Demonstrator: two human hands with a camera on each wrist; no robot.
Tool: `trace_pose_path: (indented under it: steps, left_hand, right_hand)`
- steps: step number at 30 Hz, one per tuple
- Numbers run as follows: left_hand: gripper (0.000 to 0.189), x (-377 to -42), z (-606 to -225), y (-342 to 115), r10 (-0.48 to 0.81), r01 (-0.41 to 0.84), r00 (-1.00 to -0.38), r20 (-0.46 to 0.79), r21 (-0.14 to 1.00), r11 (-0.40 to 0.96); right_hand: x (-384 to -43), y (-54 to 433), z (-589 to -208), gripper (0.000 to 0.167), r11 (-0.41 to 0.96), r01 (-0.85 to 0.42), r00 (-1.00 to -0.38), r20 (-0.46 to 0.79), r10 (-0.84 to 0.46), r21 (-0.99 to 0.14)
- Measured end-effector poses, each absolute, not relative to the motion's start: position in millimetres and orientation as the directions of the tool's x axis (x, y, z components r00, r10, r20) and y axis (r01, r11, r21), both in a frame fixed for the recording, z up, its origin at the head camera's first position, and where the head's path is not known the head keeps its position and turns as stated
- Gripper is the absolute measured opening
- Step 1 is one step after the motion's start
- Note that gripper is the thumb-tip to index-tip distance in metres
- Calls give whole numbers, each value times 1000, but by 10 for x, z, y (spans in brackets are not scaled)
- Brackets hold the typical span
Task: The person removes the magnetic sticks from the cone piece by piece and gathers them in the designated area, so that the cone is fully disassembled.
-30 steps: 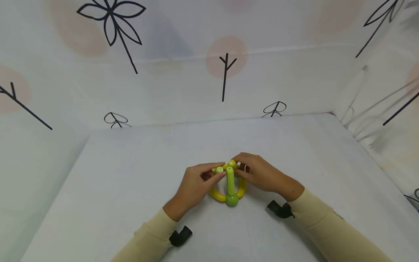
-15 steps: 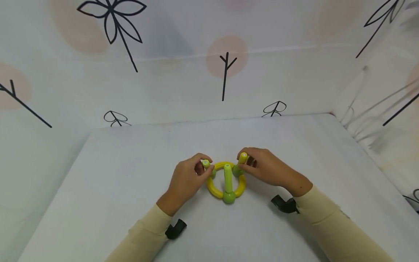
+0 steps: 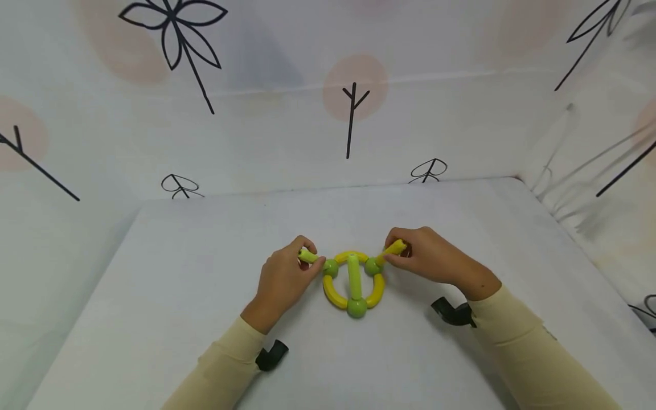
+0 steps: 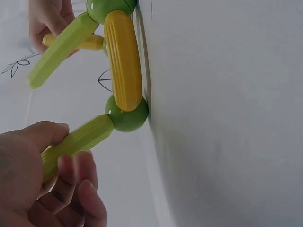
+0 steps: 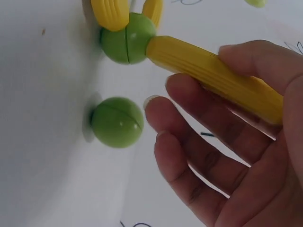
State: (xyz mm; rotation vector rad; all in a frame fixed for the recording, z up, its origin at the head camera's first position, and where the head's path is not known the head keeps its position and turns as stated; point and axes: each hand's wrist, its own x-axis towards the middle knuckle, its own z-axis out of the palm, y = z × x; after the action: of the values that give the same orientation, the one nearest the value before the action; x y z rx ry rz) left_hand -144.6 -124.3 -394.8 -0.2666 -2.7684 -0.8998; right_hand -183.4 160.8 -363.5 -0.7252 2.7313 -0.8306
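A ring of curved yellow sticks (image 3: 335, 292) lies on the table, joined by green balls (image 3: 356, 308), like a magnetic building toy. My left hand (image 3: 282, 279) holds a light green stick (image 4: 90, 135) between thumb and fingers; its inner end touches the ring's left ball (image 4: 127, 113). My right hand (image 3: 435, 256) pinches a straight yellow stick (image 5: 203, 68), whose end meets the right ball (image 5: 128, 39). Both held sticks tilt outward. Another light green stick (image 3: 354, 278) rises from the front ball, untouched by either hand.
Near the fingers of my right hand, a separate green ball (image 5: 117, 122) sits on the white table (image 3: 215, 319); the head view does not show it. A patterned white backdrop (image 3: 287, 131) stands behind the table.
Both hands have moved apart, left and right. The two held sticks have swung from close together near the middle to leaning outward, opening the ring's top to view.
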Motion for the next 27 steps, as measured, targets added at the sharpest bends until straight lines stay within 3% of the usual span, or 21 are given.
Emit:
trace_pose_path:
  steps: [18,27]
  left_hand:
    - [26,-1506,-3917,-1432,90,121,-992,83,548,828]
    - [22,-1535,-3917,-1468,140,132,-990,23,516,847]
  right_hand:
    - [-1886,1708,-3660,12,789,-382,-843,-168,-511,-480]
    - [-1889,1709,-3709,7,809,-354,-825,-251,-507,-470]
